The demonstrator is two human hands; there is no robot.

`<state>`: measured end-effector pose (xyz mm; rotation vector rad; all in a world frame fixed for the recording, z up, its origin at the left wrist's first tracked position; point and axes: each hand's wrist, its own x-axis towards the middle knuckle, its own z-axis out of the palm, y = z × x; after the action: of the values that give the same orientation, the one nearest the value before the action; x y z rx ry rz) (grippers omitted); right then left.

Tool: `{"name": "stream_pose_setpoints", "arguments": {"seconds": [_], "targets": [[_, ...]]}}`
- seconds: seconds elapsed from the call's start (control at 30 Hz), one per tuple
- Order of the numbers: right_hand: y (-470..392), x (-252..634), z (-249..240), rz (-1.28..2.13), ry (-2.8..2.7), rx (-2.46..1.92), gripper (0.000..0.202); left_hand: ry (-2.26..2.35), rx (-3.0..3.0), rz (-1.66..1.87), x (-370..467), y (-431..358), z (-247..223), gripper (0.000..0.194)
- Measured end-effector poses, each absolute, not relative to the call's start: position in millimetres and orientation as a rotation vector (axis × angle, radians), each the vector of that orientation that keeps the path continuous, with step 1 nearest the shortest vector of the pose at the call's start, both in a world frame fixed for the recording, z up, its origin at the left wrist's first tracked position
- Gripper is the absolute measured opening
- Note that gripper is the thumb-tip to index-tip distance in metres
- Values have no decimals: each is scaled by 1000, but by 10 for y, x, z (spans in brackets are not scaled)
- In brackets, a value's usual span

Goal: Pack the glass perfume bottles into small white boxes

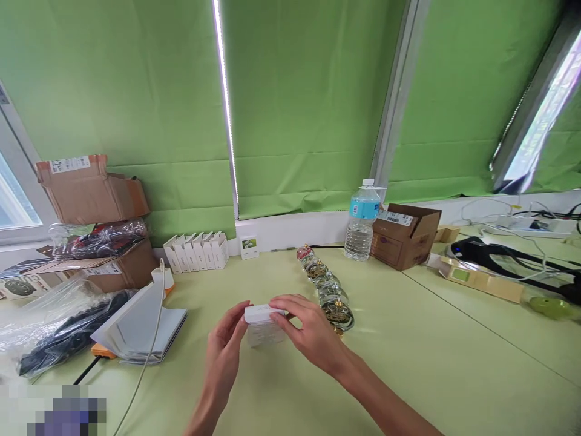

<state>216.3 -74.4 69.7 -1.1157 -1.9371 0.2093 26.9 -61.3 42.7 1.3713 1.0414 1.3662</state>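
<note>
A small white box is held above the table between my two hands, its narrow top side facing up. My left hand grips its left end with thumb and fingertips. At the opposite end, my right hand pinches the top edge, fingers bent over it. Faint print shows on the box's front, too blurred to read. Just beyond my right hand runs a line of clear, round, shiny pieces with gold-coloured parts; I cannot make out what they are.
Similar white boxes stand in a row against the wall. A water bottle and an open cardboard box are at the back right. Papers, a cable and stacked cartons occupy the left; black gear lies far right.
</note>
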Motion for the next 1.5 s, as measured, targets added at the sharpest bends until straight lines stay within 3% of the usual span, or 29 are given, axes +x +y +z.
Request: {"name": "stream_pose_setpoints", "arguments": {"seconds": [0.27, 1.5], "targets": [[-729, 2177, 656, 94, -2001, -1129, 25, 1099, 1714, 1390, 226, -580, 327, 32], [-643, 2193, 549, -107, -1935, -1095, 28, 1268, 1852, 1464, 277, -625, 385, 27]]}}
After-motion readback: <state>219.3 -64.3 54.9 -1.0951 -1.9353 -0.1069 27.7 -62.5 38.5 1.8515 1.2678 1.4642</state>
